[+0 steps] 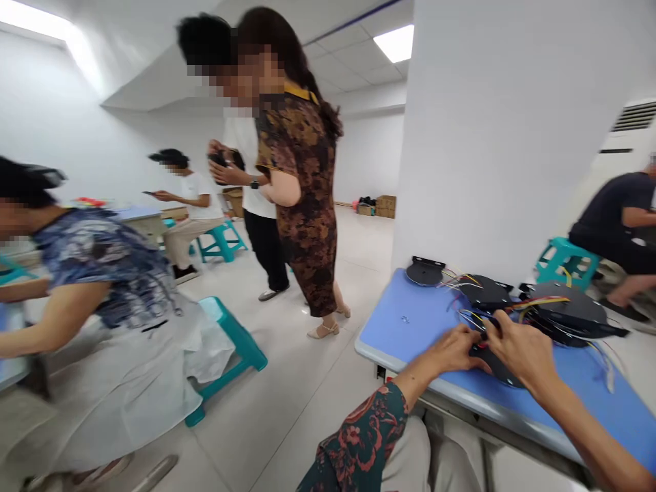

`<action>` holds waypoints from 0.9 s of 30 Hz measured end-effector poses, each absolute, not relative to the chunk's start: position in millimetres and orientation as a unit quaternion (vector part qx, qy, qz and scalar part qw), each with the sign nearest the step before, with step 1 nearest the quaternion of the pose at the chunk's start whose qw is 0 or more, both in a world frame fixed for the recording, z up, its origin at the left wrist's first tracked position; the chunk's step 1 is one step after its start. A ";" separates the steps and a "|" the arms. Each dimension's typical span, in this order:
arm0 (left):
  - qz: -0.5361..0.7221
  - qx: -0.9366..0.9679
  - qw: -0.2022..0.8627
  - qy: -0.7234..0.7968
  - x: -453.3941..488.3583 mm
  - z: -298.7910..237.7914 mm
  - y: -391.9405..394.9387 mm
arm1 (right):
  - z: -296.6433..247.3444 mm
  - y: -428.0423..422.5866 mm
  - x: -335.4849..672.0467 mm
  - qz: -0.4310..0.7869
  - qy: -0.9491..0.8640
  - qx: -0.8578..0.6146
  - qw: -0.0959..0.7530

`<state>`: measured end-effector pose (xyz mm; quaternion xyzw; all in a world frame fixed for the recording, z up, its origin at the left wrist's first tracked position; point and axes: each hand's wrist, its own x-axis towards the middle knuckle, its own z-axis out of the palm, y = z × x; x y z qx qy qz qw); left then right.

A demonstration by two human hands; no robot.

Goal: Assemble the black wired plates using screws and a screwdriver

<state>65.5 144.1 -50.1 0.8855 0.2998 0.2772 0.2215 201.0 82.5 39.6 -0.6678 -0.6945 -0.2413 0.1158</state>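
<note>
A flat black disc-shaped part [499, 369] lies near the front edge of the blue table, partly covered by both hands. My left hand [456, 352] holds its left side, with the thumb along the near side and the fingers bent over the top. My right hand [520, 345] is closed in a pinch above the disc, close to the left fingertips; what it pinches is hidden. Thin coloured wires [469, 316] run just behind the fingers. A small red spot shows between the hands.
On the blue table [394, 318] more black discs with wires lie behind my hands: a small one [424, 273], a middle one [484, 292] and a larger stack [568, 311]. A white pillar [492, 137] stands behind. People stand and sit at left; teal stools [230, 342] are around.
</note>
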 end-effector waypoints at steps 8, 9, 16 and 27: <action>0.307 0.869 0.234 0.310 61.0 -49.8 139.1 | 53.7 76.7 195.7 -0.111 -0.724 -0.662 0.158; 0.305 0.870 0.230 0.313 60.7 -50.3 139.3 | 57.3 76.7 200.4 -0.088 -0.746 -0.639 0.166; 0.311 0.874 0.220 0.302 60.7 -53.4 141.0 | 77.3 80.2 215.6 -0.044 -0.794 -0.600 0.085; 0.327 0.866 0.234 0.298 61.7 -55.8 141.1 | 68.6 74.0 187.5 -0.108 -0.722 -0.680 0.067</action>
